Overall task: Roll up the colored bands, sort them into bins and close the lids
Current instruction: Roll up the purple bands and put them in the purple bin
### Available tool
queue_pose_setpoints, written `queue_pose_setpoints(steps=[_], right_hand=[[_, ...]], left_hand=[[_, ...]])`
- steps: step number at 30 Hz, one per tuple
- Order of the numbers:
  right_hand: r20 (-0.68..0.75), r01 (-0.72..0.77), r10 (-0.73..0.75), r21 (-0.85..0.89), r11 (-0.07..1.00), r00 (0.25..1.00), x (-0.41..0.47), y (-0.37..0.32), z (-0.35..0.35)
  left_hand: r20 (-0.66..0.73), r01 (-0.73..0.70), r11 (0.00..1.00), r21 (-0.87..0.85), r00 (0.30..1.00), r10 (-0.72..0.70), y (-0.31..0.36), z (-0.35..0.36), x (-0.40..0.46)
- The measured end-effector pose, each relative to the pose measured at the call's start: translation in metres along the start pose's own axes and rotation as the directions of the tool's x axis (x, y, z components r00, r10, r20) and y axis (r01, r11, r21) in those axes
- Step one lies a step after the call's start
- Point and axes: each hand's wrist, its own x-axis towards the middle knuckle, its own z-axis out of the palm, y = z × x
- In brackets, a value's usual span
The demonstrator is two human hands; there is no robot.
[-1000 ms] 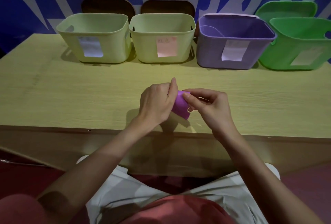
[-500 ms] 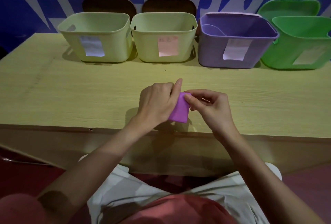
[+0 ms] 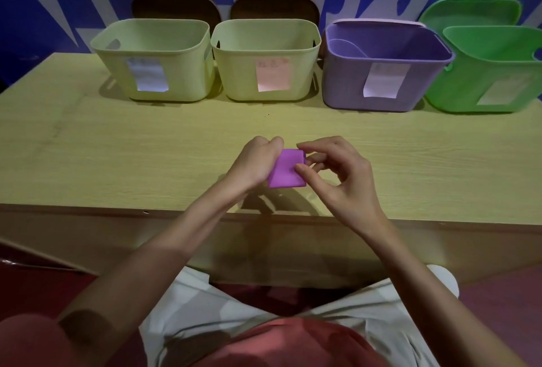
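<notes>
A rolled purple band [image 3: 286, 169] is held just above the wooden table [image 3: 117, 155], near its front edge. My left hand [image 3: 256, 164] grips the roll's left side with curled fingers. My right hand [image 3: 337, 174] pinches its right edge between thumb and fingertips. Along the table's back stand four open bins: a pale yellow-green bin [image 3: 152, 61] at left, a second pale bin [image 3: 265, 60] with a pink label, a purple bin [image 3: 384, 67] and a green bin [image 3: 492, 70] at far right.
A green lid [image 3: 469, 13] leans behind the green bin. A pale lid edge [image 3: 381, 21] shows behind the purple bin. Two brown lids or chair backs [image 3: 176, 8] stand behind the pale bins. A blue and white wall rises behind.
The purple roll has turned in my hands so its flat face shows wider. My left thumb has come down from pointing up, and my right fingers have shifted along the roll's right edge.
</notes>
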Motion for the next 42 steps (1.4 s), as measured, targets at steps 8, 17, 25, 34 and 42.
queue_pose_setpoints(steps=[8,17,25,34,42], right_hand=[[-0.05,-0.147,0.147,0.011,0.989,0.988,0.0,0.001,0.005],[-0.026,-0.38,0.399,0.259,0.888,0.917,0.002,-0.006,0.01],[-0.019,-0.199,0.203,0.132,0.971,0.979,-0.001,-0.006,0.015],[0.013,-0.204,0.204,0.012,0.979,0.979,0.01,0.006,0.001],[0.172,-0.188,0.175,0.061,0.98,0.969,0.021,0.008,-0.022]], left_hand=[[-0.247,-0.163,0.868,0.469,0.919,0.307,0.003,0.006,-0.018],[-0.336,-0.226,0.84,0.493,0.841,0.424,-0.009,0.007,-0.015],[-0.348,-0.024,0.966,0.257,0.93,0.116,-0.005,0.007,-0.01],[0.165,-0.044,0.998,0.051,0.986,0.035,-0.013,-0.007,-0.007],[0.31,-0.351,0.928,-0.126,0.875,0.373,-0.013,-0.036,-0.009]])
